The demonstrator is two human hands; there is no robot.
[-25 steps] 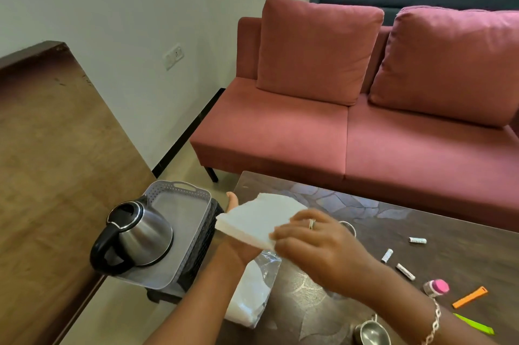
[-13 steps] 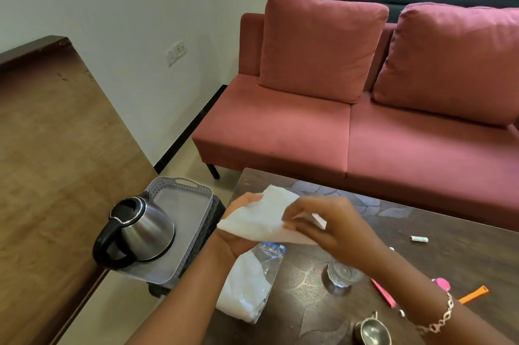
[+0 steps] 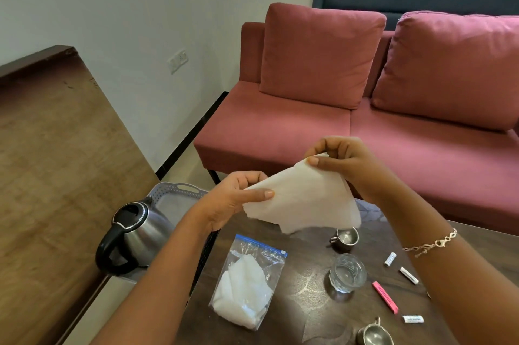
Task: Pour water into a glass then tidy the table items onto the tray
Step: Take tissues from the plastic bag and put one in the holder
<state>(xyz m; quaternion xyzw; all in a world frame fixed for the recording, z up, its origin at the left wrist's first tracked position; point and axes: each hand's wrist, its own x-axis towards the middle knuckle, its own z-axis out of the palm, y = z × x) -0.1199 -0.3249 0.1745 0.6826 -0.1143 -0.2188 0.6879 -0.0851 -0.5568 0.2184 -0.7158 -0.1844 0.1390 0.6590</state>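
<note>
**Both hands raised above the tabletop (image 3: 309, 316).** The left hand (image 3: 238, 198) pinches one corner of a thin white sheet (image 3: 303, 201) between thumb and curled fingers. The right hand (image 3: 345, 165) pinches the opposite corner, held higher. The glass (image 3: 347, 271), apparently holding water, stands on the tabletop below, and the kettle (image 3: 143, 235) sits on the tray (image 3: 182, 186) at left. Likely risks: pulling the corners apart may tear the sheet, and its hanging edge, if lowered, may dip into the glass.
</note>
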